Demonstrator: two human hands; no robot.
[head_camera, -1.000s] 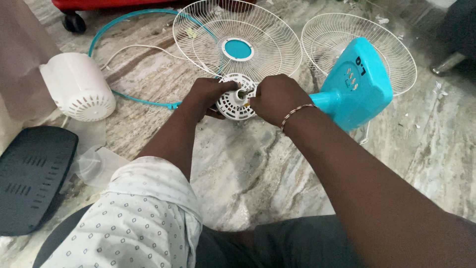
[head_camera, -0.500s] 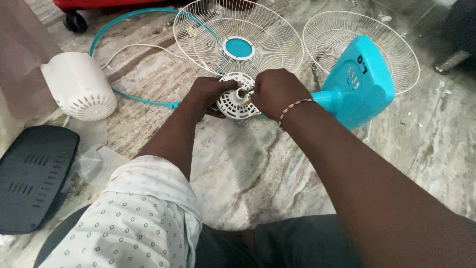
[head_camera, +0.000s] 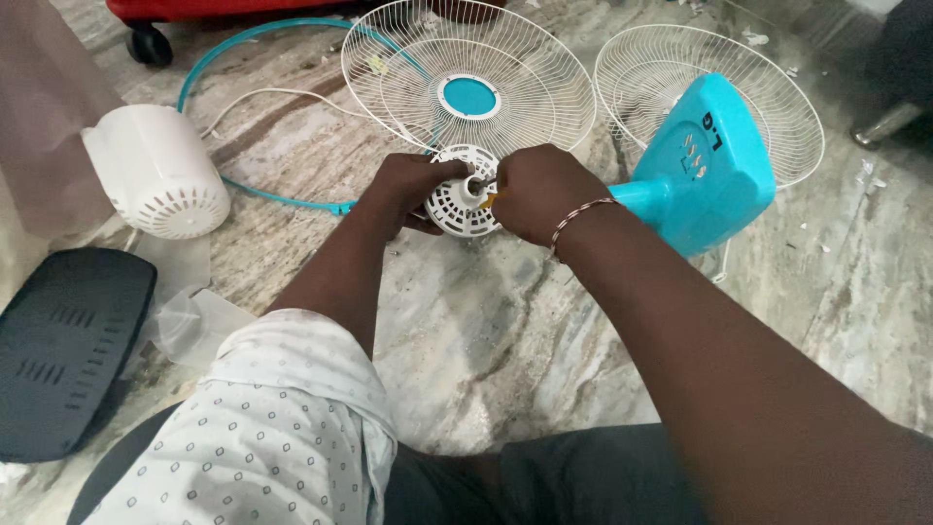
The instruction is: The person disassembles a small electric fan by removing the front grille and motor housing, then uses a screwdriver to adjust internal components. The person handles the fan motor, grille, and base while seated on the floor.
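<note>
Fingers [head_camera: 442, 175] around motor housing [head_camera: 465, 206] (both sides)

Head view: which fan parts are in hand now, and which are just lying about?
In hand:
white motor housing
left hand
right hand

Lying about:
front grille
rear grille
teal fan base
white rear cover
black panel
teal ring

Both hands meet on a round white vented fan motor housing [head_camera: 465, 202] on the marble floor [head_camera: 544, 331]: the left hand [head_camera: 413, 190] cups its left side, the right hand [head_camera: 539, 192] pinches at its centre shaft. Two white wire fan guards [head_camera: 466, 73] lie just behind, with a turquoise fan base [head_camera: 702, 167] to the right and a white motor cover [head_camera: 160, 173] at left.
</note>
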